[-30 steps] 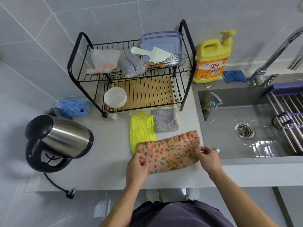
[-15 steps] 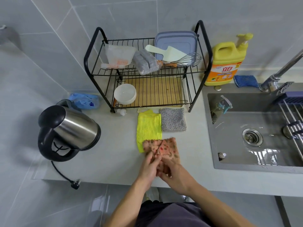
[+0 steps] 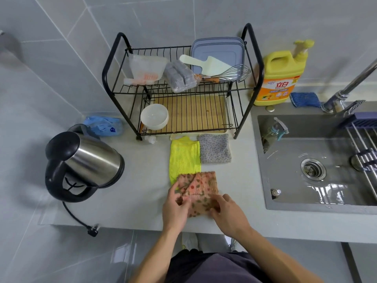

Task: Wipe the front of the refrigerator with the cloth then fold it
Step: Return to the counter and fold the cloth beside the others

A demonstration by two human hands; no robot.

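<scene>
1. Cloth first: the floral cloth [image 3: 204, 184] lies on the tabletop [image 3: 142, 197] as a folded, roughly square pad. It is caught between the two grips, and its far left corner overlaps the near end of the yellow cloth [image 3: 184, 158].
2. We see the left grip [image 3: 175, 207] pinching the pad's left side. Thumb and fingers are closed on a fold where one flap lies slanted across the top.
3. The right grip [image 3: 228, 213] grasps the near right edge, fingers curled down onto the fabric.
4. A second ago we saw this cloth stretched out as a long strip, one grip at each end and well apart. Half a second ago it was already doubled over, with both grips pressed together at its near edge. They have since parted a little, and a band of flowered fabric shows between them.
5. Beyond the grips, the yellow cloth and the grey dotted cloth [image 3: 215, 149] lie side by side, touching, where they lay before. The dish rack [image 3: 195, 113] stands just behind them.
6. Well to the left of the left grip stands the kettle [image 3: 81, 162]. To the right of the right grip lies the sink [image 3: 285, 144]. Neither has shifted on the tabletop, though our view of them has.
</scene>
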